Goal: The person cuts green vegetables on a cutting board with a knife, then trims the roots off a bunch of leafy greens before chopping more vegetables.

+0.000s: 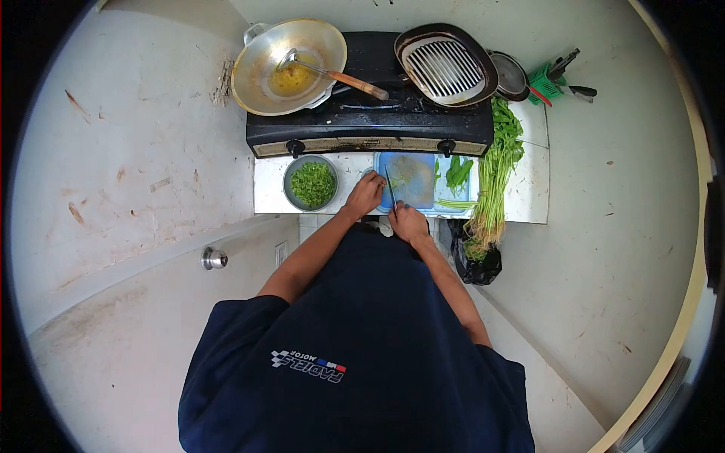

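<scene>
My right hand (408,222) is closed around the handle of a knife (390,186), whose narrow blade points away from me over the left part of a blue cutting board (420,198). Just left of the blade, my left hand (365,193) has its fingers bent together at the board's edge; whatever they may hold is hidden. A few green scraps lie on the board by the blade. Cut green leaves (458,175) rest at the right on a light blue tray (473,181) under the board. Left of my hands stands a grey bowl (287,195) of chopped greens (313,183).
Behind the counter strip is a black two-burner stove (362,132). It carries a wok (253,72) with a wooden-handled ladle (359,83) and a grill pan (445,68). Long leafy stalks (495,170) hang over the counter's right front edge, above a black plastic bag (489,270).
</scene>
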`<move>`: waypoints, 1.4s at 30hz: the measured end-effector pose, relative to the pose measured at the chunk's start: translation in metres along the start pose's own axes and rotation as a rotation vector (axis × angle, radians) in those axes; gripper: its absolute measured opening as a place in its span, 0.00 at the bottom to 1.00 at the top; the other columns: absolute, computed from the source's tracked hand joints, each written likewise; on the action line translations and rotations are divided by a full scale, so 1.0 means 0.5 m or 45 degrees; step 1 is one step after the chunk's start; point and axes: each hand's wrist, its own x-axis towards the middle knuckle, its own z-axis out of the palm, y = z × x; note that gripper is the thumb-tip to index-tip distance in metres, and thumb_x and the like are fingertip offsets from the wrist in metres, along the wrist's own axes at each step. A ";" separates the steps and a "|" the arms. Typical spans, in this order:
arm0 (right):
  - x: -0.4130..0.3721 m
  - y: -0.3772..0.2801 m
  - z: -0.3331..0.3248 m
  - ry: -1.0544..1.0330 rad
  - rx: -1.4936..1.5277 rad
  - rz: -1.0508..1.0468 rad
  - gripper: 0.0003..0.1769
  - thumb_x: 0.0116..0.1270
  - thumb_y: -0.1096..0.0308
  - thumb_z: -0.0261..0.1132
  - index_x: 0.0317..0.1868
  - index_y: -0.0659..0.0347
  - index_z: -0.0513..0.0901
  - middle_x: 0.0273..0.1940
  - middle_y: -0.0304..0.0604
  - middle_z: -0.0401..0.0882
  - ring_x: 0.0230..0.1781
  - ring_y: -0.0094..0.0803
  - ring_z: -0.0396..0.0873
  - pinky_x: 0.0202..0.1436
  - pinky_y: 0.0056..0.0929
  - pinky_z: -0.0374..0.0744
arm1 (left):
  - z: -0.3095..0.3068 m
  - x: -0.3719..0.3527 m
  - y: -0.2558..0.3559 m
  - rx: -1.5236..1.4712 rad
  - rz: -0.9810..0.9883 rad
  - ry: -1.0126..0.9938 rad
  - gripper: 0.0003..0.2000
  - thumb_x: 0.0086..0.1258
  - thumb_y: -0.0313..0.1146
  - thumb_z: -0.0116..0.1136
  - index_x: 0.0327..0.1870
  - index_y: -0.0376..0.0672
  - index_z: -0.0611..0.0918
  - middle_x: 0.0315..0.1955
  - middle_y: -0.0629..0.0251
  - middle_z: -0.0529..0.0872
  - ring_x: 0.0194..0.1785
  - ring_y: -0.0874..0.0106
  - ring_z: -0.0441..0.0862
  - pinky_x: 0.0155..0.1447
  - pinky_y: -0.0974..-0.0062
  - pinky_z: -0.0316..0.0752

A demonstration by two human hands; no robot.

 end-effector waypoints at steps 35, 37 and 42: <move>0.007 -0.002 -0.003 0.004 0.022 -0.005 0.21 0.75 0.54 0.58 0.45 0.67 0.79 0.34 0.65 0.86 0.37 0.62 0.87 0.45 0.56 0.85 | -0.003 0.007 -0.006 0.108 0.063 -0.034 0.06 0.70 0.26 0.59 0.40 0.33 0.84 0.39 0.48 0.81 0.47 0.50 0.81 0.55 0.58 0.79; 0.009 0.003 0.002 0.008 0.013 -0.018 0.21 0.75 0.53 0.58 0.45 0.67 0.79 0.34 0.65 0.87 0.37 0.62 0.87 0.45 0.56 0.85 | -0.007 0.007 0.003 0.112 0.063 -0.027 0.06 0.71 0.26 0.58 0.40 0.33 0.84 0.39 0.48 0.81 0.47 0.51 0.81 0.55 0.58 0.79; 0.006 0.002 0.004 0.003 -0.022 -0.026 0.20 0.75 0.54 0.58 0.44 0.67 0.79 0.33 0.63 0.87 0.36 0.61 0.88 0.45 0.55 0.85 | -0.008 0.005 0.008 0.111 0.073 -0.019 0.06 0.71 0.26 0.58 0.41 0.33 0.84 0.40 0.49 0.81 0.48 0.50 0.81 0.55 0.58 0.78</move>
